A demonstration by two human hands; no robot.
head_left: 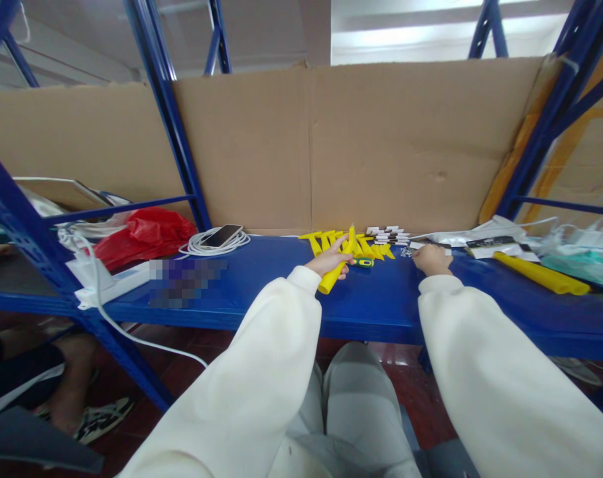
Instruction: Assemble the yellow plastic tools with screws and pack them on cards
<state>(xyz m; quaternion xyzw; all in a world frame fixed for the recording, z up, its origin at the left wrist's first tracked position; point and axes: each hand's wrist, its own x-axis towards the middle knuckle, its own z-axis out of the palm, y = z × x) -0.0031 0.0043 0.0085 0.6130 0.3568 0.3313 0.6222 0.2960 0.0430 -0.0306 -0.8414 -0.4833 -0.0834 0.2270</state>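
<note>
My left hand (330,260) is closed around a long yellow tube-like piece (332,279), whose pointed upper end rises past the fingers. Beside those fingers is a green-and-yellow handle (363,263), perhaps of a screwdriver; whether the hand also grips it is unclear. My right hand (433,259) is lowered to the table with its fingers bent together, next to a scatter of tiny metallic parts (406,252). What its fingertips hold, if anything, is hidden. Several similar yellow pieces (365,247) lie behind my left hand, next to a pile of white-and-dark strips (388,235).
Cardboard (381,146) walls the back of the blue table (276,279). Leftward are a phone (222,235) on a coiled white cable (196,247), a red bag (142,236) and a power strip (125,280). Yellow tubes (544,273) and plastic bags lie rightward. Another person's leg (72,378) shows lower left.
</note>
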